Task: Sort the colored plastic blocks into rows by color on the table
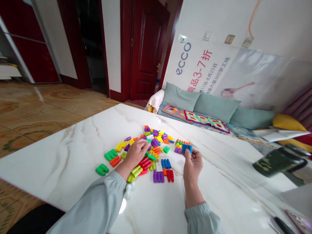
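My right hand (193, 164) pinches a blue block (187, 148) of joined tubes just above the table, right of the pile. Over the pile's left part is my left hand (136, 152), its fingers bent together above purple and green pieces; whether it holds one is hidden. Coloured tube pieces lie heaped between the hands, with a red block (145, 163) beside my left wrist. Nearer me sit a purple block (158, 176), a small red block (170, 175) and another blue block (166, 163). Green blocks (102, 169) lie at the pile's left edge.
The white marbled table (80, 156) spans the foreground. A dark green mug (278, 161) stands at the right, with a phone (298, 222) and a black object (282, 225) at the lower right corner. Beyond the table is a sofa with green cushions (216, 105).
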Motion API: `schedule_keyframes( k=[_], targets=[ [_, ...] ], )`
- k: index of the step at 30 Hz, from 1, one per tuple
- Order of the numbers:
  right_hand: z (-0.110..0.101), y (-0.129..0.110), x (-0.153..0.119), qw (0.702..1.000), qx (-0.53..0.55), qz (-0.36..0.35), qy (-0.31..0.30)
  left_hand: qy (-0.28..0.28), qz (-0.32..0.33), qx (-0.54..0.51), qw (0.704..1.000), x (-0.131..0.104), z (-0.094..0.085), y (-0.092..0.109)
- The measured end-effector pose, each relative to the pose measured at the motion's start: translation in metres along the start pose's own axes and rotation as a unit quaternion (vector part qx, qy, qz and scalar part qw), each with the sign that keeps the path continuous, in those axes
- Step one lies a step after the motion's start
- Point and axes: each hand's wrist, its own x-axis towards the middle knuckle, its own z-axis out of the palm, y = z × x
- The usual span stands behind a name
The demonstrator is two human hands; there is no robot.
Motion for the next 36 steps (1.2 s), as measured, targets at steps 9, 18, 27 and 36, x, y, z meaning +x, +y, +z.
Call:
schedule_keyframes(
  k=[9,18,27,36],
  targets=[
    [-0.027,0.01,0.013,0.967,-0.204,-0.15,-0.026,0.005,0.0,-0.002,1.0,0.0,-0.001,-0.001],
    [-0.025,0.025,0.007,0.916,-0.366,-0.047,-0.156,-0.006,-0.008,-0.01,1.0,0.001,-0.003,-0.001],
    [-0.027,0.03,0.01,0.928,-0.354,-0.021,-0.111,-0.009,-0.016,-0.013,1.0,0.001,-0.002,-0.002],
    [-0.02,0.041,0.016,0.938,-0.327,-0.03,-0.105,-0.011,-0.018,-0.015,1.0,0.0,-0.002,-0.003]
  ],
)
